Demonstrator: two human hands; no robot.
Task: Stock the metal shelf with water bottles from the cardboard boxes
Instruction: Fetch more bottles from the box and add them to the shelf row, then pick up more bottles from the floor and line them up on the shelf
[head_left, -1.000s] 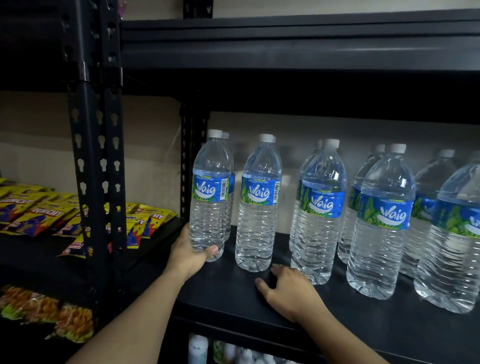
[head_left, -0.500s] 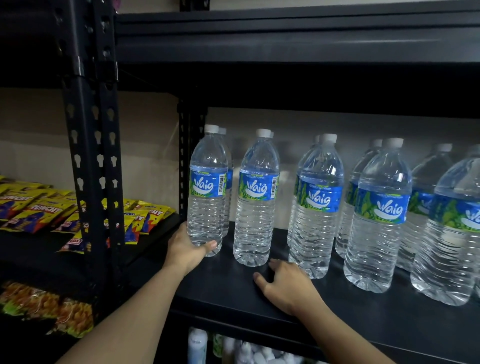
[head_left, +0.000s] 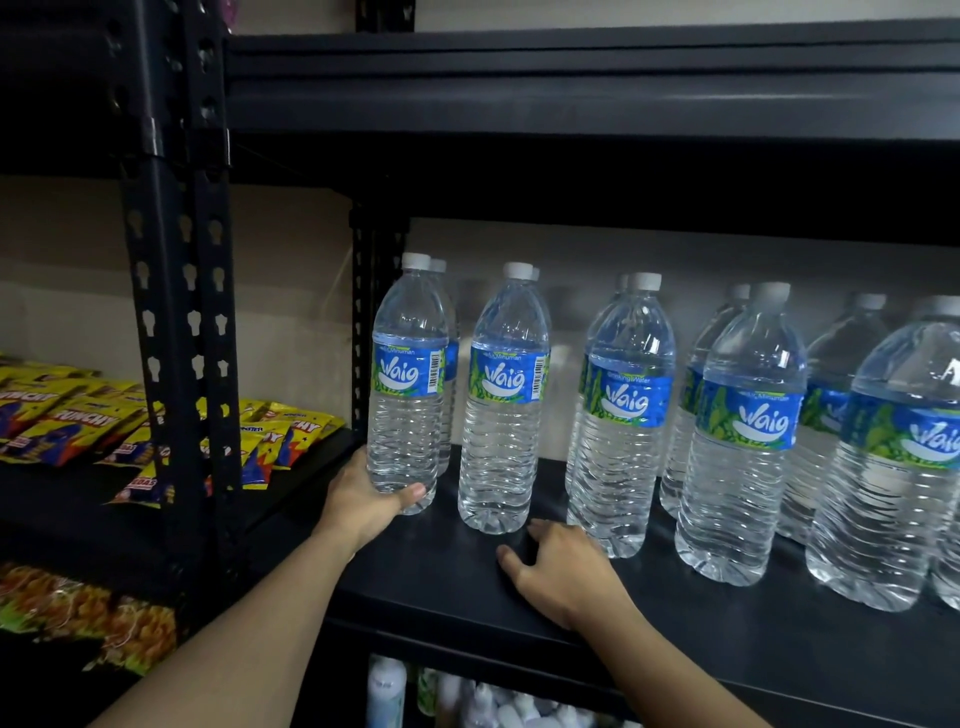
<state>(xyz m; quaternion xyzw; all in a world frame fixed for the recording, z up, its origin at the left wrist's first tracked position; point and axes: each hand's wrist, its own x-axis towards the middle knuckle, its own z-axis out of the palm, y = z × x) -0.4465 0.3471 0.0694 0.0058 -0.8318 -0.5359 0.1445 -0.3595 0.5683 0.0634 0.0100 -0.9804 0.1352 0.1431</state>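
1. Left grip (head_left: 363, 501) curls round the base of the leftmost water bottle (head_left: 408, 415), upright on the metal shelf (head_left: 452, 587).
2. Right grip (head_left: 563, 571) rests loose on the shelf, empty.
3. Full, likely heavy; thin ribbed walls probably flex, so hold low.

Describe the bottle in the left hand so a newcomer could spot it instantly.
On the black metal shelf, find the front row of Waig bottles. Take the leftmost bottle, beside the rear post. Alone among them, it has the left hand curled round its base.

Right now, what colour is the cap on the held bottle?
The cap is white; head view.
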